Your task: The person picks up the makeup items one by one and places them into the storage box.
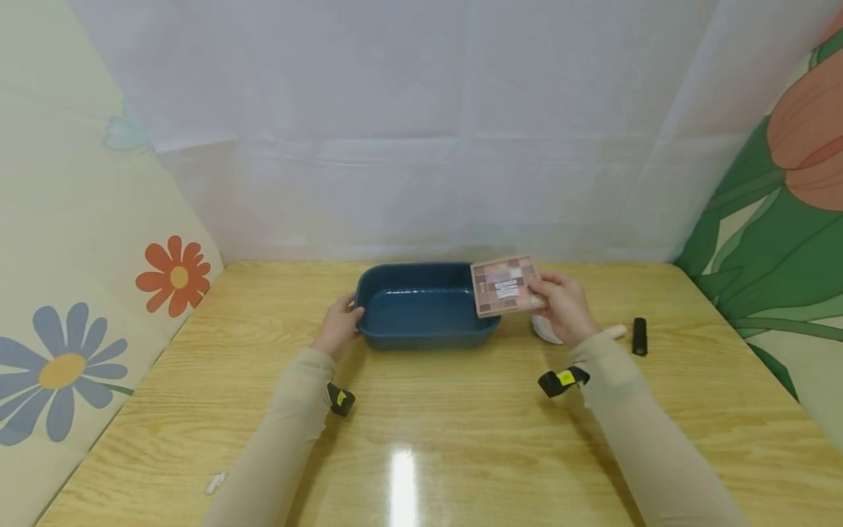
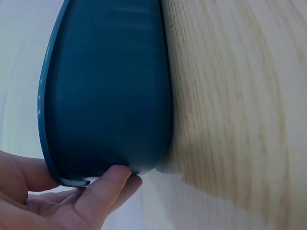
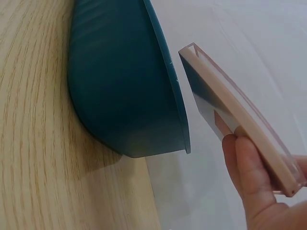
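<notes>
A dark blue rectangular basin (image 1: 428, 341) with rounded corners stands on the table towards the back. My left hand (image 1: 339, 323) grips its left end; in the left wrist view the fingers (image 2: 108, 189) lie along the end wall near the rim. In my right hand (image 1: 565, 304) is a pink eyeshadow palette (image 1: 506, 284) with a clear lid, pinched by its right side. It is tilted and overlaps the basin's right end in the head view. From the right wrist, the palette (image 3: 240, 117) shows edge-on, apart from the basin's rim (image 3: 180, 103).
Right of the basin, a white round item (image 1: 545, 329) is partly hidden by my right hand. A pale stick-like piece (image 1: 615, 331) and a small black cylinder (image 1: 639, 337) lie farther right. A small white scrap (image 1: 214, 483) lies at the front left. A white curtain (image 1: 408, 176) hangs behind the table.
</notes>
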{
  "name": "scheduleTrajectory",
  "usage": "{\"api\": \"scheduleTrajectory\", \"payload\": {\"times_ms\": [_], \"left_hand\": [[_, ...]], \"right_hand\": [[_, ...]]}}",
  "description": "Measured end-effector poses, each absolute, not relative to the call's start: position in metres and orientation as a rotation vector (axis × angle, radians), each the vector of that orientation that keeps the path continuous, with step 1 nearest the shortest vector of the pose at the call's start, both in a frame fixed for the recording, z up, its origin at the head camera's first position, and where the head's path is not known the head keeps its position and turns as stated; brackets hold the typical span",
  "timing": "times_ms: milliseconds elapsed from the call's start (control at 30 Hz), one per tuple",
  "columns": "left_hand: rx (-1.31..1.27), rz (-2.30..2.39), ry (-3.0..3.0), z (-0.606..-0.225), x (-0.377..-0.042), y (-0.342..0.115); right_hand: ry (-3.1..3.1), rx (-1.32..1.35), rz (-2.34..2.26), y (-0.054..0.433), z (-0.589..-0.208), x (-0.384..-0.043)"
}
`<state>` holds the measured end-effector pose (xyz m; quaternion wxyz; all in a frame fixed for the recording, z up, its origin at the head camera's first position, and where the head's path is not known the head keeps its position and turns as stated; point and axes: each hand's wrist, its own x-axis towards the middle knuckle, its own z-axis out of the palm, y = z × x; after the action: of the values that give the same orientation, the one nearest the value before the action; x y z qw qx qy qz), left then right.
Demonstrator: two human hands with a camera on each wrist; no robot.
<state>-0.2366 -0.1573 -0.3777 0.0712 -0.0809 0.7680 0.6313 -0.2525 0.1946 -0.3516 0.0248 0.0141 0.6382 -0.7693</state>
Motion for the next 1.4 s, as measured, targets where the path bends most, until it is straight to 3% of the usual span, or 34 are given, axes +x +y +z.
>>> {"api": "scheduleTrajectory", "payload": {"times_ms": [1400], "left_hand": [[-0.236, 1.871, 2.331, -0.377, -0.236, -0.157]], "right_hand": [[2.084, 0.028, -2.258, 0.181, -0.354, -0.256]]}}
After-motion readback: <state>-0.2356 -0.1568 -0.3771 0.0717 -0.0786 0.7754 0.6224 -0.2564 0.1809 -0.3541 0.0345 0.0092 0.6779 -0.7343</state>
